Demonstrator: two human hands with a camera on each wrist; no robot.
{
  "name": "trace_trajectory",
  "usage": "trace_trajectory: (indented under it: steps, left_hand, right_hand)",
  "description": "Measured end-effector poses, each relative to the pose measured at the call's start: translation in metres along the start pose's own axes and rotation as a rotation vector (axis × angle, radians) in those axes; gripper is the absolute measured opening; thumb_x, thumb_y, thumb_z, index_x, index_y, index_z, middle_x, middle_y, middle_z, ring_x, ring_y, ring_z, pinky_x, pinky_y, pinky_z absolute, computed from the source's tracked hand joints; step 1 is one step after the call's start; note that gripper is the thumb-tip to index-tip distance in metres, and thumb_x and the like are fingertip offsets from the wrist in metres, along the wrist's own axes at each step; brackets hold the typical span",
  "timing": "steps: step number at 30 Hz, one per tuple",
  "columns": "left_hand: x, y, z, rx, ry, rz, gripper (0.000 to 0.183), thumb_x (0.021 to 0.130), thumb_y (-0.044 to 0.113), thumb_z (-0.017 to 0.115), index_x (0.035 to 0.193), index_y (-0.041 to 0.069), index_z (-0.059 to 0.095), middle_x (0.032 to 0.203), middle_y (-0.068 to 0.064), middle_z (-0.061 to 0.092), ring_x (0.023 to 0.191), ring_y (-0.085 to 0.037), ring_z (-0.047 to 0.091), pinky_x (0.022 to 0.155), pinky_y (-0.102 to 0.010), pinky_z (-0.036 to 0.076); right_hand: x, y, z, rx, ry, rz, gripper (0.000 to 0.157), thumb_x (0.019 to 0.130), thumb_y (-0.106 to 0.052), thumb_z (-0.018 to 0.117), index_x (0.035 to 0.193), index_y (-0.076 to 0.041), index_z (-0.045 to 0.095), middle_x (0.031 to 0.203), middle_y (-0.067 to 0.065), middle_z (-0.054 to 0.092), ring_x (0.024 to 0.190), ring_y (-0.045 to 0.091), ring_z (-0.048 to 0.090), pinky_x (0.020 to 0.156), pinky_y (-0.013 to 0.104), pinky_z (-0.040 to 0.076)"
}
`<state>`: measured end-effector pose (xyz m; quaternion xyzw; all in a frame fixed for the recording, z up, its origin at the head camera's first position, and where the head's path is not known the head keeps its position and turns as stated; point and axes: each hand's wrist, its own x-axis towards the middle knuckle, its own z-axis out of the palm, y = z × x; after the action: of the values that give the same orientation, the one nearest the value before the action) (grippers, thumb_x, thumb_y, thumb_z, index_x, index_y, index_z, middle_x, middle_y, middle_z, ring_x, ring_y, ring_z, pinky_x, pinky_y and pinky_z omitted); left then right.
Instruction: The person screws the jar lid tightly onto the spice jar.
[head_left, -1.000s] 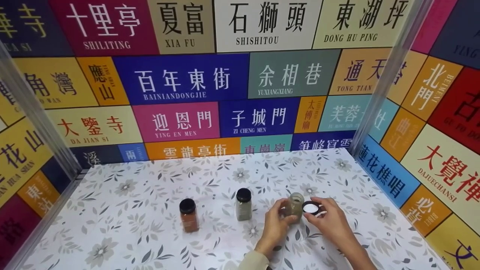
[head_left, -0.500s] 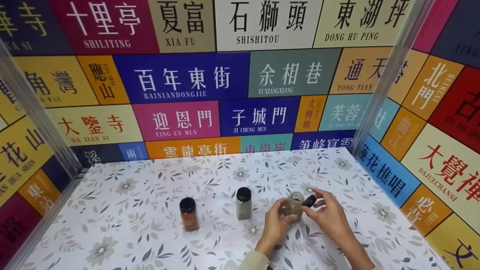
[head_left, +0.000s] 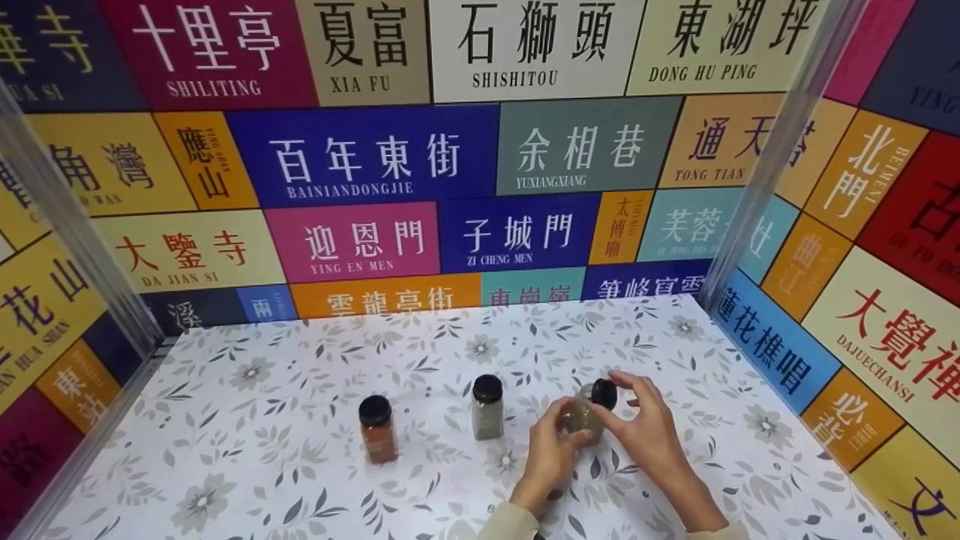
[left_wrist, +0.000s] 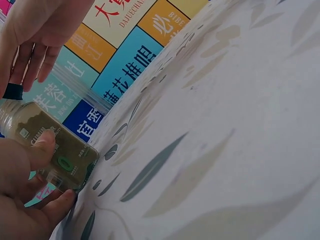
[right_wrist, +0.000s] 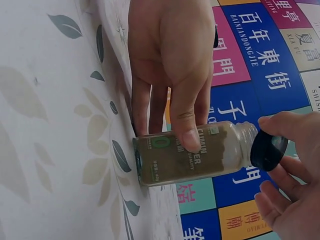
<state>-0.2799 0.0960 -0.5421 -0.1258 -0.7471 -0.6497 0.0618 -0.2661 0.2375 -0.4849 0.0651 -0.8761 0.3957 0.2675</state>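
Your cumin powder jar (right_wrist: pixel 187 167) stands on the floral surface (head_left: pixel 285 420) with your left grip (head_left: pixel 553 446) wrapped round its body; it should be stiff, fairly light, slick-walled and, if glass, breakable, so hold it there, below the threaded neck (right_wrist: pixel 246 142). Your right grip (head_left: pixel 649 420) pinches the black cap (right_wrist: pixel 269 151), tilted at that neck; it is likely light and firm, best taken by its side wall.

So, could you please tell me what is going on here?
A person's left hand holds a cumin jar on the floral tabletop, while the right hand pinches a black cap, tilted at the jar's neck and not seated on it. An orange-red jar and a grey-green jar stand capped to the left.
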Motion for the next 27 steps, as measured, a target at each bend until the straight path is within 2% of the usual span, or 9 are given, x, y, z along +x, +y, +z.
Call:
trace_trajectory:
  steps: [4, 6, 10, 14, 16, 21, 27]
  left_hand:
    - [0.0001, -0.0010, 0.0008, 0.002, 0.008, 0.010, 0.044, 0.082, 0.003, 0.075, 0.124, 0.006, 0.063, 0.126, -0.015, 0.069, 0.118, -0.035, 0.066, 0.103, -0.042, 0.055]
    - [0.0001, -0.0013, 0.0011, 0.005, 0.008, 0.015, 0.044, 0.082, 0.003, 0.075, 0.124, 0.005, 0.063, 0.125, -0.016, 0.069, 0.118, -0.036, 0.066, 0.103, -0.042, 0.055]
    - [0.0004, -0.0020, 0.0016, 0.023, 0.014, 0.020, 0.045, 0.082, 0.002, 0.075, 0.125, 0.004, 0.063, 0.124, -0.016, 0.069, 0.117, -0.034, 0.067, 0.102, -0.040, 0.055]
    - [0.0018, -0.0037, 0.0029, 0.022, 0.018, 0.028, 0.045, 0.081, 0.002, 0.075, 0.125, 0.002, 0.063, 0.123, -0.017, 0.070, 0.115, -0.034, 0.067, 0.101, -0.041, 0.056]
    - [0.0022, -0.0050, 0.0036, 0.013, 0.017, 0.023, 0.045, 0.081, 0.003, 0.076, 0.125, 0.002, 0.063, 0.124, -0.017, 0.069, 0.114, -0.035, 0.068, 0.101, -0.041, 0.056]
    - [0.0016, -0.0073, 0.0036, 0.011, 0.017, -0.005, 0.045, 0.082, 0.008, 0.076, 0.125, 0.005, 0.063, 0.125, -0.016, 0.069, 0.114, -0.033, 0.068, 0.102, -0.039, 0.056]
    - [0.0014, -0.0086, 0.0032, 0.015, 0.022, 0.002, 0.045, 0.083, 0.009, 0.076, 0.126, 0.004, 0.063, 0.125, -0.016, 0.069, 0.114, -0.034, 0.068, 0.102, -0.041, 0.055]
  right_hand:
    - [0.0011, 0.0024, 0.0046, 0.021, 0.010, -0.053, 0.053, 0.074, -0.004, 0.086, 0.124, -0.002, 0.065, 0.121, 0.010, 0.067, 0.112, 0.019, 0.060, 0.086, 0.013, 0.049]
    - [0.0017, 0.0028, 0.0054, 0.026, 0.009, -0.071, 0.051, 0.074, -0.003, 0.085, 0.122, -0.003, 0.067, 0.120, 0.009, 0.067, 0.112, 0.017, 0.060, 0.086, 0.011, 0.049]
    - [0.0024, 0.0024, 0.0065, 0.029, -0.006, -0.094, 0.047, 0.077, -0.002, 0.084, 0.121, -0.005, 0.069, 0.118, 0.007, 0.068, 0.110, 0.014, 0.061, 0.085, 0.020, 0.053]
    - [0.0029, 0.0017, 0.0085, 0.037, -0.018, -0.115, 0.041, 0.079, 0.002, 0.080, 0.119, -0.004, 0.072, 0.119, 0.008, 0.068, 0.111, 0.020, 0.062, 0.084, 0.025, 0.055]
    - [0.0028, 0.0014, 0.0097, 0.041, -0.022, -0.120, 0.038, 0.080, 0.004, 0.078, 0.117, -0.004, 0.072, 0.119, 0.010, 0.068, 0.112, 0.023, 0.063, 0.087, 0.022, 0.055]
    - [0.0032, -0.0006, 0.0110, 0.069, -0.045, -0.105, 0.037, 0.081, 0.005, 0.077, 0.116, -0.005, 0.072, 0.120, 0.010, 0.067, 0.110, 0.026, 0.064, 0.086, 0.024, 0.058]
    - [0.0048, -0.0009, 0.0082, 0.118, -0.061, -0.088, 0.037, 0.080, 0.003, 0.079, 0.114, -0.006, 0.071, 0.119, 0.010, 0.066, 0.108, 0.029, 0.065, 0.082, 0.031, 0.062]
